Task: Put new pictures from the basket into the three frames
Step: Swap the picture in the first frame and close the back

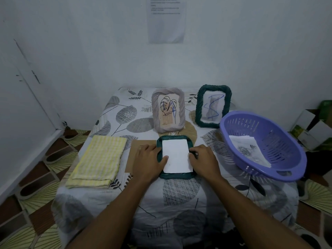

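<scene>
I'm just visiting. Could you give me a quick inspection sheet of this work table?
Surface: table under leaf-print cloth.
Job's things: grey frame and green frame standing; flat frame with a white sheet on it; basket holding pictures.
Clutter: folded towel, cardboard.
Hands: left hand rests on flat frame, thumb on sheet; right hand at sheet's right edge, grip unclear.
Cables: nothing seen.
Surroundings: notice on wall, boxes on floor at right.

Basket (280,164) right of flat frame (177,176); cloth (98,160) left.
</scene>
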Available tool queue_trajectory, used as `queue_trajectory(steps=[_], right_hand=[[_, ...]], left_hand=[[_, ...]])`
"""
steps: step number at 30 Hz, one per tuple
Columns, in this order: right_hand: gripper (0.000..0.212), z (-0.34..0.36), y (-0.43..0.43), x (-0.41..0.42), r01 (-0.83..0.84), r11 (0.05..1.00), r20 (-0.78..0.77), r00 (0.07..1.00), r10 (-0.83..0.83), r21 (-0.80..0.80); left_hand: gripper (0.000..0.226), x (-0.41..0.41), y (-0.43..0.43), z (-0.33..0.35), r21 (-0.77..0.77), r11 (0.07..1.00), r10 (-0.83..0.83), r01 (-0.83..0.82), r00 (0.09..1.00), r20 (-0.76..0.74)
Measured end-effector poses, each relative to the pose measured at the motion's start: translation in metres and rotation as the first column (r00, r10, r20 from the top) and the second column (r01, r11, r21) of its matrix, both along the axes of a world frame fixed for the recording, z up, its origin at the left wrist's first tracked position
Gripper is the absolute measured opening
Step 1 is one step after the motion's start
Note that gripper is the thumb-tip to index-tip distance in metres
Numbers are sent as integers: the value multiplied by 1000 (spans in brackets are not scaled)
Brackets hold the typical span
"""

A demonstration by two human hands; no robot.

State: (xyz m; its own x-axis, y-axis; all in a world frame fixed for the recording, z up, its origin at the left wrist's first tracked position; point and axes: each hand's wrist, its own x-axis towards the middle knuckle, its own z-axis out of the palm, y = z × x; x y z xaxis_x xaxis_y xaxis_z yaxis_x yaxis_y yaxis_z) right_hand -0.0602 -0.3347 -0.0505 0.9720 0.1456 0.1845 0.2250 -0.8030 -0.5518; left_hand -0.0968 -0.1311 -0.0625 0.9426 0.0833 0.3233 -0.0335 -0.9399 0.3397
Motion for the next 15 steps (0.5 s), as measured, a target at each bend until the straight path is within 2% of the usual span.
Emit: queue_trajectory(steps=[5, 8, 12, 15], right_hand=[[25, 1, -4, -9, 51, 997, 31, 998, -49, -59], [26, 1, -6, -10, 61, 996, 37, 998, -58, -70], [26, 2, -8, -9, 62, 997, 54, 997, -59, -50], [26, 3, -8, -8, 60, 997, 48, 997, -58, -43]], left_hand=[[51, -4, -11, 4, 49, 996, 75, -75, 997, -6], [44, -1, -21, 8, 86, 989, 123, -119, 992, -39], [30, 4, -26, 9, -59, 988, 142, -144, 989, -36], [29, 3, -26, 12, -172, 972, 158, -159, 987, -16]])
